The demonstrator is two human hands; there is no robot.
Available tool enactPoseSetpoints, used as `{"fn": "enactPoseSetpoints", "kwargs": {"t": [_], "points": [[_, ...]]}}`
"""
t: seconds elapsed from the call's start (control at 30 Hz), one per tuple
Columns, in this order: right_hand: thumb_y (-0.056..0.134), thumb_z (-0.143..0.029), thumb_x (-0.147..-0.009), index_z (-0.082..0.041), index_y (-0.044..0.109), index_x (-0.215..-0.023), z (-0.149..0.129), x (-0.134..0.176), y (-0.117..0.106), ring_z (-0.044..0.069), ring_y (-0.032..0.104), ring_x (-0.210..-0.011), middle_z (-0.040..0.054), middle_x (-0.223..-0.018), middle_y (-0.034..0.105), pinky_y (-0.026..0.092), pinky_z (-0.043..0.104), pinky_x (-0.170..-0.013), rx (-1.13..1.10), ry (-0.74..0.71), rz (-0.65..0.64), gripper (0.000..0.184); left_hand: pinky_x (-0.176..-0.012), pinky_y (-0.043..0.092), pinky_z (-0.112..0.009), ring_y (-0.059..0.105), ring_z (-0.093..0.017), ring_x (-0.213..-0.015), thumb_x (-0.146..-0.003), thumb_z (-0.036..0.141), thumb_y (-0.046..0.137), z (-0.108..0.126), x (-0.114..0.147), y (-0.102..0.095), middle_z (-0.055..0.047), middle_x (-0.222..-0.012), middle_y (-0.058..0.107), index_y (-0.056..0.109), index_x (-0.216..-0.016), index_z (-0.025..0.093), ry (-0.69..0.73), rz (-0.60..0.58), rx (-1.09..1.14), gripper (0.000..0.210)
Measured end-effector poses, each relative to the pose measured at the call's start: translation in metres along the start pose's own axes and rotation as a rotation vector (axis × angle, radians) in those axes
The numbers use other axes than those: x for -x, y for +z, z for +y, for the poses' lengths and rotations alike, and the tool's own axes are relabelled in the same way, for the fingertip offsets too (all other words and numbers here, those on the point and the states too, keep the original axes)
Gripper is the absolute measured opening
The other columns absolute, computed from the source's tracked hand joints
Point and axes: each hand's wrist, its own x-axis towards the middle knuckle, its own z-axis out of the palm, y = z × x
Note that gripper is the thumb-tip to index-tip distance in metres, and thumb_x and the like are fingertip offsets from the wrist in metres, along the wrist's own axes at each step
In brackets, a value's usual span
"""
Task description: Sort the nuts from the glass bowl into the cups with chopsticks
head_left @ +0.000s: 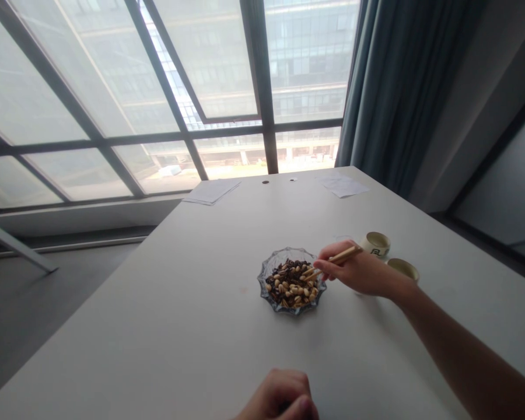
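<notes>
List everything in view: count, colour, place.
Table: one, white, centre
Glass bowl: one, clear grey, on table
Nuts and seeds: many, tan and dark brown, in bowl
Chopsticks: pair, light brown, tips in bowl
Cups: two, pale olive, table right
Papers: two lots, white, table's far end
Round fittings: two, dark and white, far end
Window: many panes, dark-framed, behind table
Curtain: one, blue-grey, far right
Metal leg: one, pale grey, left
Floor: one, grey, left
Right hand: one, holding chopsticks at bowl
Left hand: one, curled, bottom edge

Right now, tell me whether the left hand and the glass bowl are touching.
Apart. The head view shows it plainly: a stretch of bare white table lies between the curled left hand and the near rim of the glass bowl.
</notes>
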Motion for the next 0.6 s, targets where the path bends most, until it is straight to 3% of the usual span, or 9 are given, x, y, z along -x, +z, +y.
{"fn": "enactPoseSetpoints", "kwargs": {"t": [0.23, 0.4, 0.53, 0.6], "points": [[0.067, -0.044, -0.099, -0.016, 0.077, -0.081, -0.003, 0.004, -0.002, 0.021, 0.078, -0.069, 0.0051, -0.076, 0.081, 0.056, 0.025, -0.058, -0.050, 0.041, 0.021, 0.035, -0.060, 0.036, -0.024, 0.051, -0.012, -0.061, -0.106, 0.070, 0.045, 0.000, 0.000, -0.001, -0.006, -0.064, 0.054, 0.073, -0.072, 0.012, -0.048, 0.001, -0.005, 0.073], [0.066, -0.049, -0.100, -0.017, 0.079, -0.084, -0.015, 0.020, -0.030, 0.021, 0.080, -0.072, 0.0065, -0.080, 0.082, 0.059, 0.025, -0.061, 0.028, 0.063, 0.145, 0.039, -0.064, 0.040, -0.023, 0.054, -0.012, -0.064, -0.107, 0.071, 0.044, 0.003, -0.002, -0.002, -0.006, -0.066, 0.056, 0.076, -0.076, 0.012, -0.075, -0.005, -0.011, 0.074], [0.070, -0.054, -0.097, -0.018, 0.079, -0.085, -0.017, 0.036, -0.055, 0.024, 0.082, -0.077, 0.0072, -0.081, 0.083, 0.063, 0.027, -0.064, 0.005, 0.088, 0.256, 0.039, -0.070, 0.049, -0.022, 0.062, -0.014, -0.071, -0.109, 0.065, 0.044, 0.018, -0.004, -0.002, -0.008, -0.081, 0.066, 0.077, -0.110, 0.014, -0.099, -0.047, -0.018, 0.061], [0.070, -0.056, -0.096, -0.019, 0.079, -0.085, -0.016, 0.041, -0.062, 0.025, 0.082, -0.078, 0.0071, -0.080, 0.083, 0.065, 0.028, -0.064, -0.015, 0.105, 0.335, 0.039, -0.084, 0.054, -0.025, 0.069, -0.019, -0.092, -0.108, 0.063, 0.049, 0.031, -0.006, -0.004, -0.013, -0.105, 0.071, 0.069, -0.131, 0.018, -0.069, -0.118, -0.117, 0.054]]}}
